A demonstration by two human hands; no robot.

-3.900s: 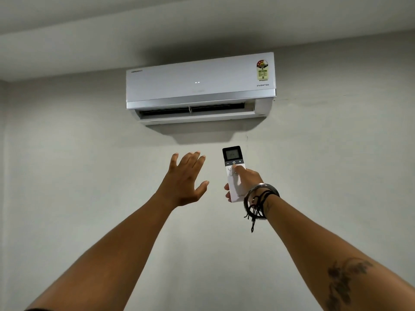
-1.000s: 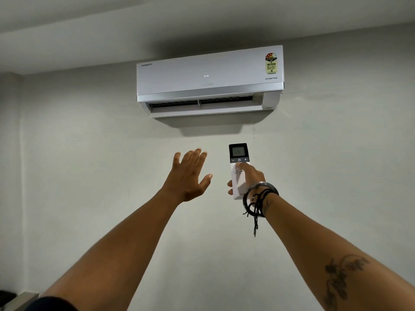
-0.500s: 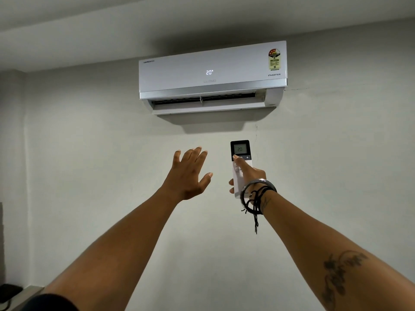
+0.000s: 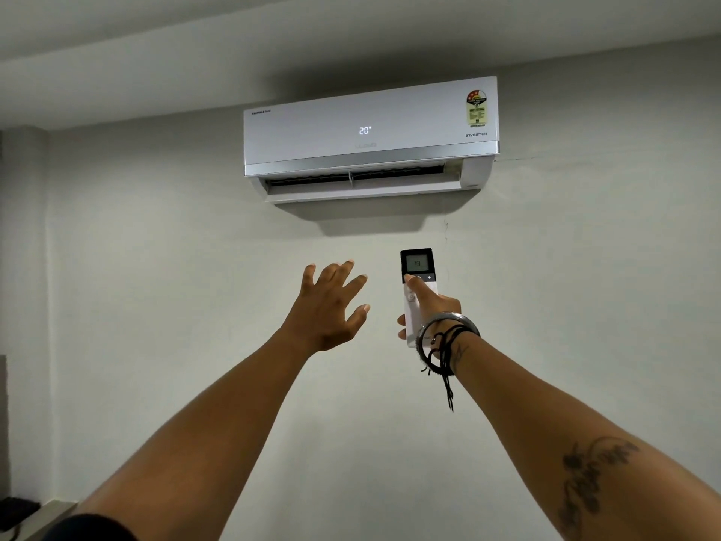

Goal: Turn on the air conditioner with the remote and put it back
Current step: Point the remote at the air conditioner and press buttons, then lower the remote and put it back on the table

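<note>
A white split air conditioner [image 4: 370, 138] hangs high on the wall, its front panel lit with "20°" and its lower flap a little ajar. My right hand [image 4: 431, 306] holds a slim white remote [image 4: 416, 267] upright below the unit, thumb resting on the buttons just under its small lit screen. Bracelets and black cords circle that wrist. To the left of the remote, my left hand [image 4: 331, 306] is raised toward the wall with fingers spread and nothing in it.
A plain pale wall fills most of the view, with the ceiling above. At the bottom left corner a ledge [image 4: 50, 509] carries a dark object [image 4: 15, 509].
The unit's panel went from two small dots to a lit "20°". My thumb has slid up the remote to the buttons under the screen. The view has shifted slightly left.
</note>
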